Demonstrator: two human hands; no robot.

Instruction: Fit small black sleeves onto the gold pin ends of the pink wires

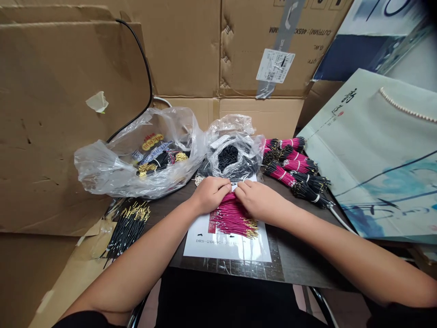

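Red wires (234,217): on the paper (198,248) over the bench (293,262), just near of your fingers; long axis left to right, slanting near toward the gold-tipped right.
Your left hand (212,192): at the bundle's far left edge, fingers curled in; hold cannot be told.
Your right hand (256,198): at the far right edge, curled likewise; hold hidden.
Nearer hand: neither clearly.

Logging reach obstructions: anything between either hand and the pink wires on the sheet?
Nothing visible: the left hand and right hand are at the far end of the pink wires; the clear bag sits beyond them.
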